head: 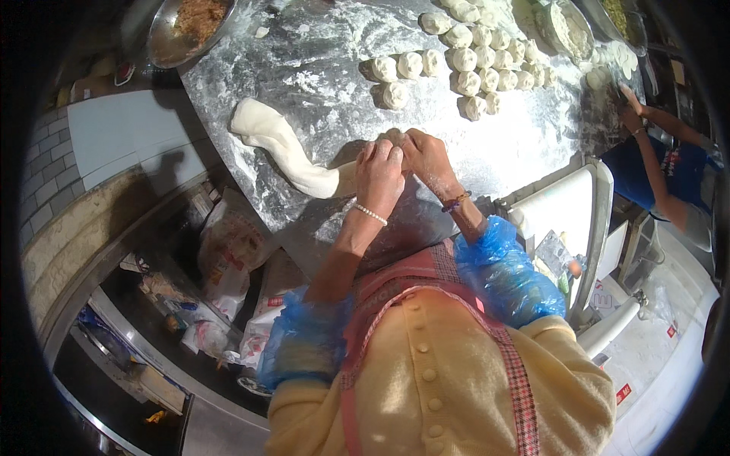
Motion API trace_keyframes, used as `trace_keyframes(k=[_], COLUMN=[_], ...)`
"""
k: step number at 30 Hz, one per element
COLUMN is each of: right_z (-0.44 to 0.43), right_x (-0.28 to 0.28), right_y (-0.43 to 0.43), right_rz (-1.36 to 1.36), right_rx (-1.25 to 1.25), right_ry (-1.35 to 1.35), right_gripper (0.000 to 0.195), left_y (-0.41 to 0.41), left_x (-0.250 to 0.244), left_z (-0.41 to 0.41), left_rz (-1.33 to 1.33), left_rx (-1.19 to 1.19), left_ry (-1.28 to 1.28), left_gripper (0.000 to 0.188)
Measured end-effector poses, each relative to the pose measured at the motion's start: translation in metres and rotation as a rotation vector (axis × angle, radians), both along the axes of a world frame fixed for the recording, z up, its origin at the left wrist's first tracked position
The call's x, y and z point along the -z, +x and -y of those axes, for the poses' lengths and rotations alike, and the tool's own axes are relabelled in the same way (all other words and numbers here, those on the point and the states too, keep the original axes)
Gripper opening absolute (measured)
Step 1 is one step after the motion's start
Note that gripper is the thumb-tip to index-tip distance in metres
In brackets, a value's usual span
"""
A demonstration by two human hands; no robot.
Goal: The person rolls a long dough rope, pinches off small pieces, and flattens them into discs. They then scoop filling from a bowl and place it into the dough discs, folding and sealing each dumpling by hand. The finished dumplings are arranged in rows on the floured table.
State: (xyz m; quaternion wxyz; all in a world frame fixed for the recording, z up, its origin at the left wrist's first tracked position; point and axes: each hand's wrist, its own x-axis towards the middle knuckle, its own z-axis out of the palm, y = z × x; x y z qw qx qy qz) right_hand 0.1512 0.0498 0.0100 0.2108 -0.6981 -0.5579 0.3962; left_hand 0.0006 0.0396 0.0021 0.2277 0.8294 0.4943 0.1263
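Observation:
A thick rope of white dough point(291, 154) lies curved on the floured metal table point(336, 68), its near end reaching my left hand. My left hand point(381, 174) is closed around that end. Against it, my right hand point(428, 157) has its fingers bent at the dough's tip, thumb and fingertips partly hidden. Beyond my hands sit four round dough pieces point(394, 95) at the middle, and rows of more dough pieces point(487, 80) stand to the right of them. A small dough scrap point(262, 32) lies at the far left of the table.
A metal bowl of meat filling point(191, 28) stands at the far left corner. A bowl of flour point(564, 31) and a bowl of greenish filling point(619, 20) are at the far right. A co-worker's hands point(632, 111) are at the table's right end, near flattened dough pieces.

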Motion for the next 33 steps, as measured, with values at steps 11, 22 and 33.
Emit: trace_keyframes(k=[11, 22, 33], right_z=[0.021, -0.053, 0.003], right_x=[-0.014, 0.000, -0.008], right_y=[0.008, 0.029, 0.004], right_rz=[-0.958, -0.115, -0.189], right_rx=[0.501, 0.216, 0.114], right_ry=[-0.433, 0.176, -0.228], right_gripper=[0.018, 0.030, 0.038], left_y=[0.026, 0.000, 0.005], left_x=[-0.002, -0.011, -0.002], left_z=[-0.001, 0.003, -0.004], left_rz=[-0.276, -0.217, 0.007], left_rx=[-0.083, -0.075, -0.011], left_ry=[-0.037, -0.008, 0.030], left_gripper=[0.015, 0.057, 0.031])
